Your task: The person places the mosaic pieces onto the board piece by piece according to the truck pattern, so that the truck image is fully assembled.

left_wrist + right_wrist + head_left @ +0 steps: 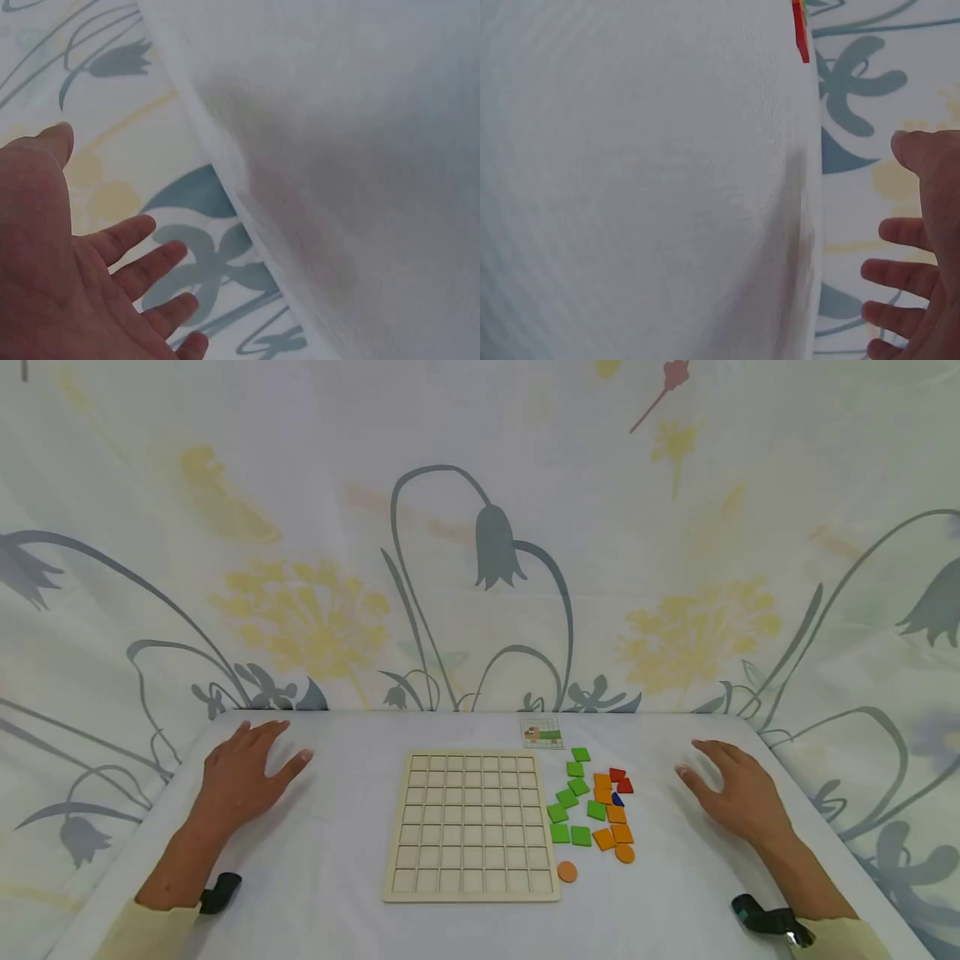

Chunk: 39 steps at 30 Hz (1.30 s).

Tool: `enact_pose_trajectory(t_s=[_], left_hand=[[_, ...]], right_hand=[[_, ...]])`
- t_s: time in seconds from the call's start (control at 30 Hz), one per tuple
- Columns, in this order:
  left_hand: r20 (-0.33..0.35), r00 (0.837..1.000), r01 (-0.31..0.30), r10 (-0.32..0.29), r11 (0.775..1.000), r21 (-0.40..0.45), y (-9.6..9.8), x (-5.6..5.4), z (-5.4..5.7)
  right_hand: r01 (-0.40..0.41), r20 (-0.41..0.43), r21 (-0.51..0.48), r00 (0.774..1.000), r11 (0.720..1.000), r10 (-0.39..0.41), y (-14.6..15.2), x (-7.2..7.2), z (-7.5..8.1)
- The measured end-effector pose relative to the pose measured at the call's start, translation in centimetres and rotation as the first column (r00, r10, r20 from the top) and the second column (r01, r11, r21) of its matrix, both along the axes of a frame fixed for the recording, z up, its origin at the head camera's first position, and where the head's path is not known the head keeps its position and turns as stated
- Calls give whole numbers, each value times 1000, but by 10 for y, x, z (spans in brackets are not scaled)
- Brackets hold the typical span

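The pale wooden square board with a recessed grid (pixel 472 828) lies flat on the white-covered tabletop (pixel 315 860), its visible cells unfilled. Just right of the board are loose green square tiles (pixel 577 787); beyond these, farther right, are orange square tiles (pixel 616 814), red pieces (pixel 625 786) and a small dark-blue piece (pixel 617 799). An orange round disc (pixel 567 872) sits by the board's near right corner; a small printed card (pixel 542 733) lies past its far right corner. The hands are well apart and hold nothing, fingers loosely extended: the left hand (pixel 243 772) left of the board, the right hand (pixel 738 793) right of it beyond the tiles. A low sweep of the right hand could scatter the loose tiles; the crowded blue piece might be knocked or overlooked, and bumping the board could shove its neighbouring tiles.
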<state>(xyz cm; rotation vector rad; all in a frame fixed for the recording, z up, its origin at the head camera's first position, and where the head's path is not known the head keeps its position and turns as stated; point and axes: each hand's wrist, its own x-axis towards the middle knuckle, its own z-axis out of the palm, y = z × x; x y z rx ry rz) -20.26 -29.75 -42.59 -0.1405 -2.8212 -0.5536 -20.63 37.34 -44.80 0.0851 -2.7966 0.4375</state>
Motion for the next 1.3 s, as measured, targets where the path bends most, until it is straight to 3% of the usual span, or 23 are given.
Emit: enact_pose_trajectory(t_s=[0.23,0.67,0.83,1.0,1.17,1.3], left_hand=[[-43,994,100,-99,995,3,21,14,-3],[71,964,257,-256,967,-2,69,52,2],[159,929,339,-334,941,-7,80,64,1],[240,880,419,-409,908,8,87,70,-1],[319,826,477,-464,878,42,94,69,-3],[365,795,503,-484,863,51,99,67,-4]], right_hand=[[-57,29,-18,998,998,57,-22,0,5],[-277,39,-56,959,959,279,-75,-3,14],[-373,24,-64,927,926,375,-96,-5,13],[-488,31,-89,870,869,492,-113,-8,12],[-558,83,-86,821,825,564,-120,-10,12],[-595,101,-77,794,800,600,-122,-11,11]])
